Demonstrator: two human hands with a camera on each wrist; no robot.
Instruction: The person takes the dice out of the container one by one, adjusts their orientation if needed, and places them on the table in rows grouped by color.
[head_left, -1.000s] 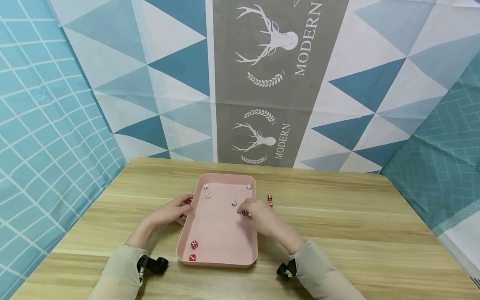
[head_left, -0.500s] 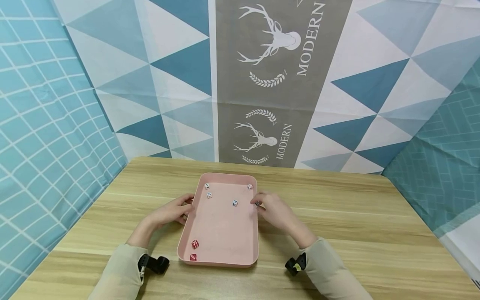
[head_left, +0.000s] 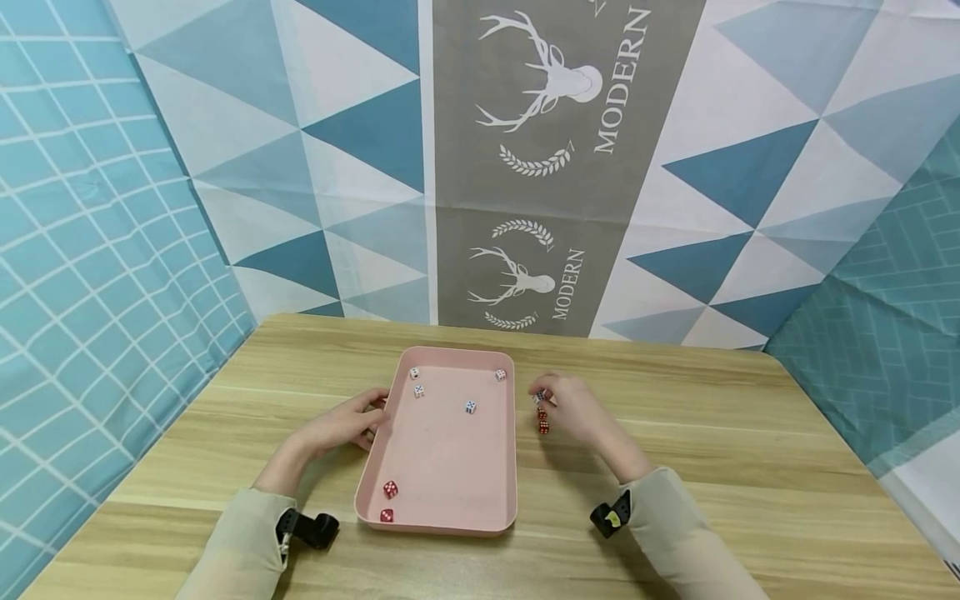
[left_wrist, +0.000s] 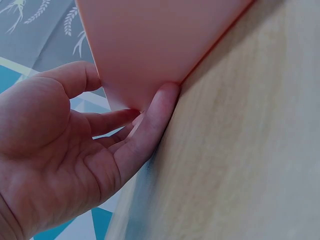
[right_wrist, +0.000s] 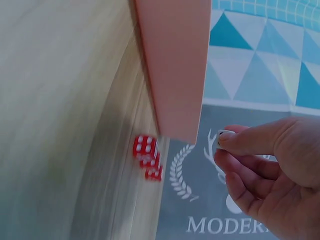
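In the head view, a pink tray (head_left: 442,467) lies on the table. My left hand (head_left: 347,422) holds its left wall, with the thumb over the rim and fingers against the outside, as the left wrist view also shows. My right hand (head_left: 576,410) is past the tray's right side, pinching a white die (right_wrist: 223,137) between thumb and forefinger. Just below that hand, red dice (right_wrist: 145,146) stand in a short row on the table. Inside the tray, several white dice (head_left: 470,407) lie toward the far half. Two red dice (head_left: 390,489) sit in its near left corner.
The wooden table (head_left: 712,467) stretches out on both sides of the tray. A patterned cloth wall (head_left: 517,200) with deer heads rises behind its far edge. Black wrist straps with cameras (head_left: 307,530) sit at both sleeves.
My right hand has carried the white die from inside the tray over the right rim to above the table by the red dice. The left hand stays at the tray.
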